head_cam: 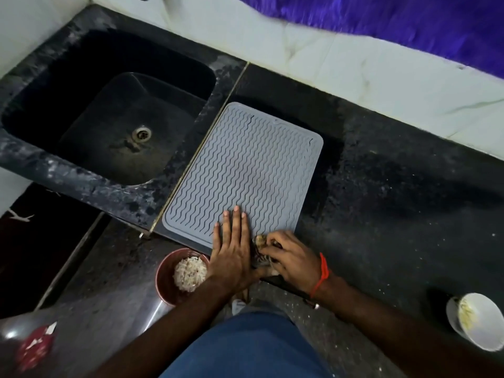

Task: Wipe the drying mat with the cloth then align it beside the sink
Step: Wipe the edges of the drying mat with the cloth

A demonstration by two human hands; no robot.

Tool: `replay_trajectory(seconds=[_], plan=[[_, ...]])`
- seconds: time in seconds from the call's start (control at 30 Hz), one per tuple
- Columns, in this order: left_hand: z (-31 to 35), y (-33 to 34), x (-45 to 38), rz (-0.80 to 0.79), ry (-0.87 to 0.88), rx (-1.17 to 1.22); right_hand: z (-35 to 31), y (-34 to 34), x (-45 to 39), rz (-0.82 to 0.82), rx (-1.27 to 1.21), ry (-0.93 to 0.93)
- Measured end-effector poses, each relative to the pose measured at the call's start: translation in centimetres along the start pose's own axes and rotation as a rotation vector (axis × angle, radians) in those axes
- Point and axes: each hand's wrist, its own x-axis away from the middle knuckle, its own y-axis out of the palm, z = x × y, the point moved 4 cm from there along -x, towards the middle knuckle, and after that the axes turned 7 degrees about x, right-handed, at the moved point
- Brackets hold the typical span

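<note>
A grey ribbed drying mat (245, 170) lies flat on the black counter (395, 186), its left edge along the brass strip beside the dark sink (114, 110). My left hand (231, 249) presses flat, fingers spread, on the mat's near right corner. Right beside it, my right hand (291, 257) is closed on a small bunched brownish cloth (260, 242) at the mat's near edge; most of the cloth is hidden under the fingers.
A red bucket (163, 276) with whitish scraps stands on the floor below the counter edge. A white bowl (474, 320) sits at the counter's near right. A purple fabric (409, 25) hangs over the white tiled wall behind. A red-topped item (35, 347) is at bottom left.
</note>
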Motion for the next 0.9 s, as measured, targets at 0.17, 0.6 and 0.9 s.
replay_trajectory(seconds=[0.17, 0.6, 0.9], plan=[[0.3, -0.6, -0.1, -0.042, -0.036, 0.054, 1.3, -0.8, -1.1, -0.005, 0.003, 0.037], [0.4, -0.9, -0.3, -0.186, -0.064, 0.084, -0.1, -0.4, 0.7, -0.217, 0.11, -0.079], [0.6, -1.2, -0.3, -0.193, -0.063, 0.073, -0.9, -1.0, -0.1, -0.164, 0.05, -0.051]])
